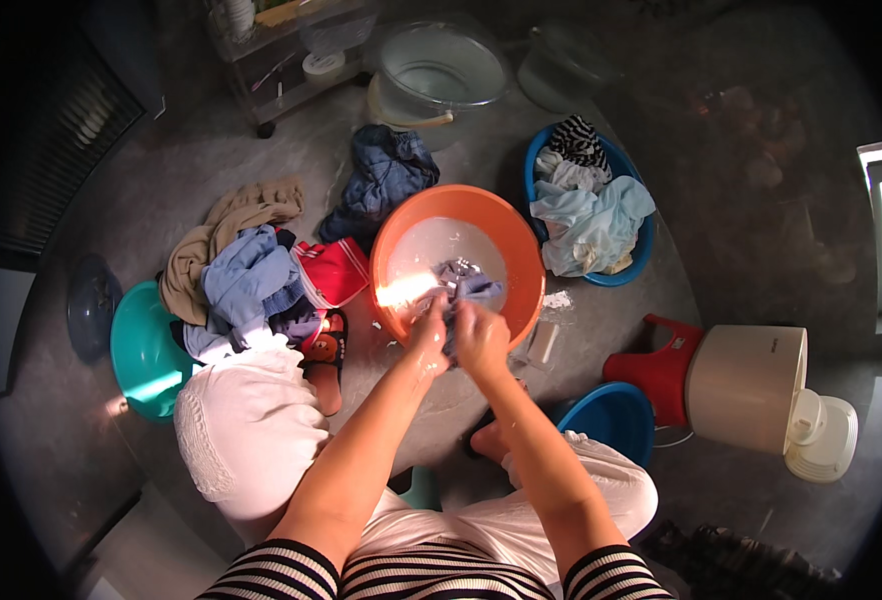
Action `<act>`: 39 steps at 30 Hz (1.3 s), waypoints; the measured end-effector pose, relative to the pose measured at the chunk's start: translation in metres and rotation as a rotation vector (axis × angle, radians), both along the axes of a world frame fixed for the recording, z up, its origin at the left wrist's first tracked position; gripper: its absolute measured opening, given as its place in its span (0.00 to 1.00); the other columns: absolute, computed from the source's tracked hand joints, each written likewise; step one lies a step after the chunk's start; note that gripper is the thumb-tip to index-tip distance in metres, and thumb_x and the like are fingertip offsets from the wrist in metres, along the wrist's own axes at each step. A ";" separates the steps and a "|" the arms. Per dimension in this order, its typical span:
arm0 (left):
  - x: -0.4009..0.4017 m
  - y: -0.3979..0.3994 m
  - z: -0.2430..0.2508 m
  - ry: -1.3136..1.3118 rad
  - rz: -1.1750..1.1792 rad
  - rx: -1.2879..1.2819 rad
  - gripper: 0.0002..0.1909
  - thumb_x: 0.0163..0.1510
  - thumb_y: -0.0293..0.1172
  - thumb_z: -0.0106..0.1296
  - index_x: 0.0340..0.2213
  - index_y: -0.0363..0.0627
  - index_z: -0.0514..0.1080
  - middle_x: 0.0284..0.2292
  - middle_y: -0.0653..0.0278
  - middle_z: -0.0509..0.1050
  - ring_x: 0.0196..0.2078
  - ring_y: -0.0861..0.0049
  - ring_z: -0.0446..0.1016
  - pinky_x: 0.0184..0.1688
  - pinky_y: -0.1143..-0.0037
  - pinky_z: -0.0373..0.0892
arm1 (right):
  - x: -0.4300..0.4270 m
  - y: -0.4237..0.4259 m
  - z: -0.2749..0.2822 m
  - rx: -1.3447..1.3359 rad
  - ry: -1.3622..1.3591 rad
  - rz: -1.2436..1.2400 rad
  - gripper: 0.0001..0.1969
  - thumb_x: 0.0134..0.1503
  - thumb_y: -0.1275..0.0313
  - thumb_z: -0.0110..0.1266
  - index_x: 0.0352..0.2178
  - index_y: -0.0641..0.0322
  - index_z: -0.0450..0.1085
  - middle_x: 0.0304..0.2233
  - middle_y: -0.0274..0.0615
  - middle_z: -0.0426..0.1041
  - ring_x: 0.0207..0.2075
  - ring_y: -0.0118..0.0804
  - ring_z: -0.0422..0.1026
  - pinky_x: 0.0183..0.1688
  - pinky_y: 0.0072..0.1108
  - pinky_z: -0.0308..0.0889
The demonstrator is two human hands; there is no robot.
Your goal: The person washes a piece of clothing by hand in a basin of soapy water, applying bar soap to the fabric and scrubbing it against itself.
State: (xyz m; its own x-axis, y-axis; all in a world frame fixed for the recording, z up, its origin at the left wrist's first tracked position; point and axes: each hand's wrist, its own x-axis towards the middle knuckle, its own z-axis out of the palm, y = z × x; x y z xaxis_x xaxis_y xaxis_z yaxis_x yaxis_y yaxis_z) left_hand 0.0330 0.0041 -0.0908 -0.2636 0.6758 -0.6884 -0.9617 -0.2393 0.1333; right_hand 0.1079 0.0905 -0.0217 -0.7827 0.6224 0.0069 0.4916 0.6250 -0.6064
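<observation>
Both my hands grip a wet grey-blue cloth [477, 285] over the near side of an orange plastic basin [525, 225]. My left hand [430, 334] is closed around its left part. On the right, my right hand [482, 336] is closed on the same cloth, slightly blurred. Cloudy water [441, 238] lies in the basin, and part of the cloth rests in it. Bright sunlight glares on the water's left side. Just right of the basin, a white bar, perhaps soap [543, 343], lies on the floor.
Left are a heap of clothes [250, 262] and a green basin [137, 337]. Jeans [388, 169] lie behind the orange basin. A blue tub of laundry [632, 270] stands back right. Nearer are a blue basin [621, 420], red stool [643, 367] and white appliance [745, 386]. A clear bucket [441, 64] stands behind.
</observation>
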 end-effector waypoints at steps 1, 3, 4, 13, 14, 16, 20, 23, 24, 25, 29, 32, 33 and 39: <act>0.013 -0.006 0.004 0.091 0.035 0.065 0.23 0.90 0.56 0.49 0.66 0.55 0.80 0.60 0.62 0.89 0.60 0.64 0.91 0.61 0.58 0.88 | 0.000 0.015 -0.010 -0.068 -0.030 -0.083 0.19 0.81 0.56 0.67 0.39 0.61 0.84 0.32 0.56 0.86 0.35 0.59 0.89 0.38 0.44 0.80; 0.009 0.002 0.016 -0.075 -0.049 0.056 0.24 0.88 0.56 0.53 0.69 0.55 0.81 0.62 0.65 0.90 0.63 0.67 0.91 0.62 0.56 0.89 | 0.012 0.049 -0.050 -0.167 0.079 -0.085 0.16 0.82 0.57 0.68 0.49 0.61 0.84 0.37 0.53 0.88 0.41 0.52 0.91 0.43 0.42 0.82; 0.010 -0.005 0.016 -0.103 -0.024 0.135 0.23 0.88 0.55 0.53 0.68 0.56 0.82 0.61 0.65 0.90 0.62 0.68 0.91 0.63 0.57 0.88 | 0.014 0.054 -0.056 -0.297 0.181 -0.071 0.16 0.83 0.59 0.68 0.59 0.60 0.84 0.43 0.51 0.90 0.47 0.44 0.92 0.48 0.39 0.84; 0.003 -0.026 -0.014 0.021 0.018 0.122 0.16 0.85 0.46 0.63 0.66 0.59 0.82 0.61 0.67 0.87 0.65 0.69 0.87 0.70 0.60 0.84 | -0.023 0.032 -0.023 -1.187 0.481 -0.145 0.23 0.75 0.82 0.61 0.69 0.62 0.78 0.54 0.38 0.89 0.55 0.32 0.88 0.61 0.29 0.84; 0.009 -0.019 0.003 -0.013 0.075 0.137 0.18 0.84 0.45 0.64 0.67 0.58 0.82 0.62 0.66 0.87 0.65 0.68 0.88 0.71 0.59 0.84 | -0.013 0.030 -0.022 -0.855 0.464 -0.196 0.18 0.75 0.80 0.63 0.63 0.63 0.79 0.52 0.37 0.88 0.52 0.32 0.86 0.58 0.28 0.83; -0.006 -0.020 -0.004 0.027 0.172 0.230 0.22 0.82 0.48 0.68 0.67 0.53 0.81 0.58 0.63 0.89 0.62 0.69 0.89 0.67 0.61 0.86 | -0.018 0.006 -0.009 -0.315 0.413 -0.094 0.13 0.72 0.73 0.72 0.52 0.64 0.78 0.51 0.44 0.84 0.51 0.41 0.83 0.58 0.32 0.79; -0.025 0.014 0.033 -0.142 0.138 0.176 0.29 0.80 0.68 0.65 0.43 0.54 0.80 0.43 0.66 0.86 0.44 0.75 0.85 0.51 0.70 0.85 | 0.006 -0.006 0.037 0.365 0.289 0.330 0.22 0.68 0.55 0.78 0.48 0.62 0.78 0.59 0.58 0.78 0.57 0.68 0.78 0.63 0.51 0.75; -0.028 0.018 -0.003 -0.042 0.126 0.152 0.31 0.79 0.70 0.65 0.34 0.59 0.75 0.32 0.73 0.77 0.35 0.80 0.78 0.41 0.72 0.78 | 0.001 -0.007 0.030 0.278 0.233 0.419 0.20 0.66 0.59 0.78 0.50 0.61 0.80 0.62 0.56 0.79 0.60 0.69 0.80 0.63 0.49 0.78; -0.032 0.013 -0.019 0.026 0.123 0.073 0.31 0.82 0.69 0.61 0.33 0.59 0.74 0.31 0.74 0.75 0.34 0.81 0.76 0.39 0.72 0.75 | -0.009 -0.015 0.030 0.183 0.195 0.382 0.15 0.70 0.65 0.73 0.51 0.61 0.80 0.62 0.59 0.79 0.57 0.70 0.82 0.59 0.50 0.80; -0.030 0.013 -0.023 0.083 0.097 -0.001 0.31 0.84 0.67 0.58 0.32 0.58 0.72 0.31 0.76 0.72 0.33 0.83 0.73 0.37 0.73 0.73 | -0.011 -0.017 0.030 0.179 0.193 0.385 0.15 0.70 0.65 0.73 0.51 0.61 0.80 0.62 0.59 0.79 0.57 0.70 0.82 0.59 0.50 0.80; -0.020 0.014 -0.011 0.254 0.056 -0.221 0.33 0.88 0.64 0.50 0.31 0.55 0.73 0.31 0.74 0.74 0.33 0.82 0.72 0.37 0.70 0.72 | -0.018 -0.020 0.018 -0.003 0.176 0.185 0.09 0.79 0.70 0.65 0.52 0.66 0.80 0.54 0.64 0.82 0.44 0.73 0.83 0.47 0.52 0.79; 0.002 0.007 0.018 0.722 -0.139 -0.403 0.39 0.89 0.68 0.43 0.30 0.50 0.74 0.30 0.71 0.75 0.38 0.77 0.75 0.43 0.65 0.73 | -0.009 -0.009 -0.006 -0.428 0.192 -0.210 0.26 0.91 0.54 0.52 0.52 0.68 0.86 0.44 0.58 0.89 0.42 0.49 0.86 0.47 0.39 0.78; -0.003 0.002 0.017 0.730 -0.132 -0.410 0.39 0.89 0.68 0.43 0.30 0.50 0.74 0.30 0.71 0.75 0.38 0.77 0.75 0.43 0.65 0.73 | -0.013 -0.004 -0.007 -0.433 0.199 -0.203 0.26 0.91 0.54 0.52 0.52 0.68 0.86 0.44 0.58 0.89 0.42 0.49 0.86 0.47 0.39 0.78; -0.031 0.008 0.046 0.282 -0.103 0.040 0.35 0.85 0.70 0.56 0.50 0.45 0.84 0.45 0.71 0.82 0.47 0.83 0.80 0.52 0.75 0.78 | 0.026 0.048 0.013 -1.097 0.368 -0.467 0.30 0.88 0.39 0.56 0.61 0.57 0.84 0.49 0.34 0.92 0.41 0.34 0.90 0.41 0.27 0.84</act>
